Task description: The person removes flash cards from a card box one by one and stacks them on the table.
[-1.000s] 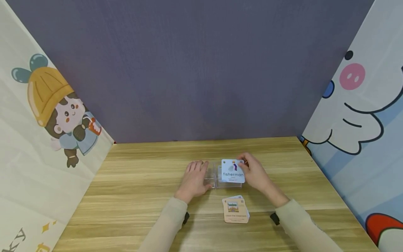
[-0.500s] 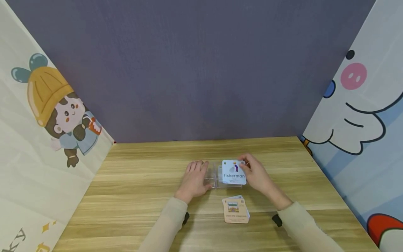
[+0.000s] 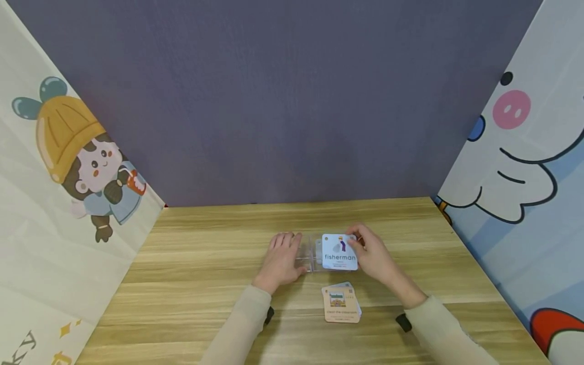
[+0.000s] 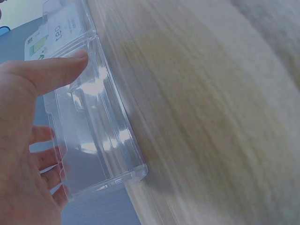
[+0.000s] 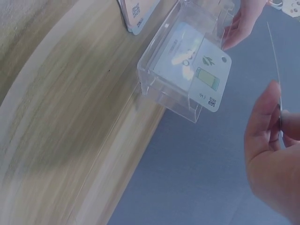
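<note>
A clear plastic card box (image 3: 304, 249) with two compartments sits mid-table. My left hand (image 3: 280, 261) grips its left part, thumb (image 4: 61, 70) on the near side and fingers across on the far side. That left compartment shows bare inside in the left wrist view. My right hand (image 3: 373, 256) pinches a white "fisherman" flash card (image 3: 334, 256) by its upper right corner, over the right compartment. Edge-on, this flash card (image 5: 275, 51) stands apart from the box in the right wrist view. Another card with a green picture (image 5: 206, 77) stands in the right compartment.
A small stack of flash cards (image 3: 342, 305), an orange "clean the classroom" card on top, lies on the wooden table (image 3: 205, 263) in front of the box. A dark panel (image 3: 292, 111) rises behind, with cartoon-printed cloths at both sides.
My right hand has brought the fisherman card slightly down and to the right, over the right compartment. The left hand and the box have stayed in place.
</note>
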`<state>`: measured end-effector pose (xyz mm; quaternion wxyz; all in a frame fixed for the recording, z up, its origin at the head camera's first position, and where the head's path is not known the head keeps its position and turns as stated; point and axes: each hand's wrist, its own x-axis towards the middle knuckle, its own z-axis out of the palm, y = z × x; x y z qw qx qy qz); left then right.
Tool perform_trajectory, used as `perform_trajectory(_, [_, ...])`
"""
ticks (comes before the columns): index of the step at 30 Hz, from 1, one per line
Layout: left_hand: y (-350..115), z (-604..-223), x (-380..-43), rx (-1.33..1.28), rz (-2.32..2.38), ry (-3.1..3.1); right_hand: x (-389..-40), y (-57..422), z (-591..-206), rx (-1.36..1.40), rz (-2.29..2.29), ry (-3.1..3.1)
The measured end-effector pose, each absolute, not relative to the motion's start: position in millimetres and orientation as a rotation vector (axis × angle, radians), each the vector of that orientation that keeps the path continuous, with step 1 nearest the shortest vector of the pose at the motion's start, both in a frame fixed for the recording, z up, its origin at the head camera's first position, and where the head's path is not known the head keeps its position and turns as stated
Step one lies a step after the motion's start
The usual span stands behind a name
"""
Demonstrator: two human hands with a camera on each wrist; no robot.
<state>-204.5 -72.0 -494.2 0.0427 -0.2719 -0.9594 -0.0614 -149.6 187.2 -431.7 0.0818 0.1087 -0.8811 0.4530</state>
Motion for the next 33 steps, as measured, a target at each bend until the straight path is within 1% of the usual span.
perform_trajectory(11, [-71,-496,-204,-0.836,-0.197,-2.927,-143,187,-436,0.251,1.465,-2.651])
perform_trajectory(18, [-71,-495,-204,-0.824,-0.190,-2.927,-140,190,-445,0.248,1.419,-2.679])
perform_trajectory(33, [-72,-497,-205,-0.827,-0.200,-2.922,-133,187,-455,0.231,1.494,-2.706])
